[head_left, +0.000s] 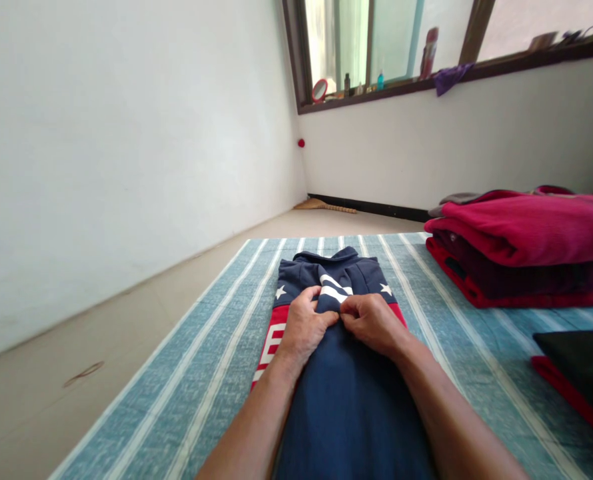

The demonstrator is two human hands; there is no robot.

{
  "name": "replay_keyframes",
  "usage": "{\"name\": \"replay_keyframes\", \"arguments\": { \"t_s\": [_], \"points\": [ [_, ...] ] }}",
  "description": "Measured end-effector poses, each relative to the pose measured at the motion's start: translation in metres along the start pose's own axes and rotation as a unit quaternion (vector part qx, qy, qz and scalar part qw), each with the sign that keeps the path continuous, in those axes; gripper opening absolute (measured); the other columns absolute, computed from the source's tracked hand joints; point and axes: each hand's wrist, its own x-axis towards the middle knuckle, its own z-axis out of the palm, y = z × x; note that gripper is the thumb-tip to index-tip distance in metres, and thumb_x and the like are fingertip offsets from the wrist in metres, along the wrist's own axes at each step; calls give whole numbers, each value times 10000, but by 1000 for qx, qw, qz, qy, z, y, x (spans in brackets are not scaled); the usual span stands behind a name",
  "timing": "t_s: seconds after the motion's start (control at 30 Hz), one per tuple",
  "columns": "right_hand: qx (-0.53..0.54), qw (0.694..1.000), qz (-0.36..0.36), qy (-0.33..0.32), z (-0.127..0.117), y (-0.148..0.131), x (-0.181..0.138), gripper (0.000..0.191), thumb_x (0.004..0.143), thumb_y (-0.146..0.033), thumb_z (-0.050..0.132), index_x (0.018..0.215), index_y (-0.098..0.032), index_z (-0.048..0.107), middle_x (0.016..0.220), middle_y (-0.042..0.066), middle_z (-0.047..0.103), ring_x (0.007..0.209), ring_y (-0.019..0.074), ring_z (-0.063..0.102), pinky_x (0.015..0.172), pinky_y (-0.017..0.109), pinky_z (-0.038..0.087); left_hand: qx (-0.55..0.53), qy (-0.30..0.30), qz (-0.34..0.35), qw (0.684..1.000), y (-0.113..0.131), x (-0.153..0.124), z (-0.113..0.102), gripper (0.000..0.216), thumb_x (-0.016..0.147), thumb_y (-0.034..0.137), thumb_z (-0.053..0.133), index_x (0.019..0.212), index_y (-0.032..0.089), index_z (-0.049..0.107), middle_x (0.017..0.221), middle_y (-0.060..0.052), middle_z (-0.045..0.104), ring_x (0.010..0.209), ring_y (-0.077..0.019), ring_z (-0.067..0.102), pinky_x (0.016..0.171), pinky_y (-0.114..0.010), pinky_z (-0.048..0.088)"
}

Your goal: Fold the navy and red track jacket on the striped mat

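Navy garment (346, 400) lies under both hands; left fingers (321, 315) and right fingers (352, 312) pinch its folded edge shut.

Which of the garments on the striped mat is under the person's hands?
The navy garment with white stars and red side panels; the red and maroon folded stack and dark folded piece lie untouched at right.

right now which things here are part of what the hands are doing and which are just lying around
In hand:
- navy garment, with stars and stripes
- left hand and right hand, both gripping its fold
- striped mat under it

Lying about:
- red clothes pile
- dark folded cloth
- broom in the corner
- bottles on the windowsill
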Motion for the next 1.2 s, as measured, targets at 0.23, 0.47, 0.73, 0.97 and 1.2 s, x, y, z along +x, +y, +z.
{"name": "replay_keyframes", "arguments": {
  "t_s": [0.23,0.47,0.73,0.97,1.2],
  "points": [
    [-104,994,-4,19,4,-7,1,177,749,-85,498,602,-168,552,565,13,563,598,138,571,534,235,249,6,-1,5,1000,0,0,1,463,566,1,641,1005,142,602,799,-6,732,690,-158,670,596,-210,482],
    [-8,999,38,38,7,4,2,163,730,-84,488,610,-176,550,559,1,570,550,131,572,502,213,298,24,4,4,1000,3,-2,1,444,567,17,653,993,134,618,746,7,721,619,-136,643,532,-191,447],
    [252,961,111,-29,3,14,1,99,737,-173,497,697,-168,588,545,-35,577,441,104,554,422,182,389,-4,-1,-13,1000,5,-3,1,463,567,51,661,1019,132,605,719,10,712,546,-125,613,492,-199,442],
    [154,986,64,7,9,13,2,107,698,-160,503,626,-179,579,535,-32,543,464,95,525,424,171,370,-1,4,-1,1000,2,-2,1,460,547,31,648,993,140,617,746,3,725,613,-144,648,526,-200,453],
    [241,964,112,-24,6,13,2,116,706,-176,507,693,-164,622,534,-36,573,430,93,536,397,169,367,-11,-2,-12,1000,1,-1,0,460,560,63,666,1010,143,616,731,3,724,567,-141,633,501,-206,441]
  ]
}}
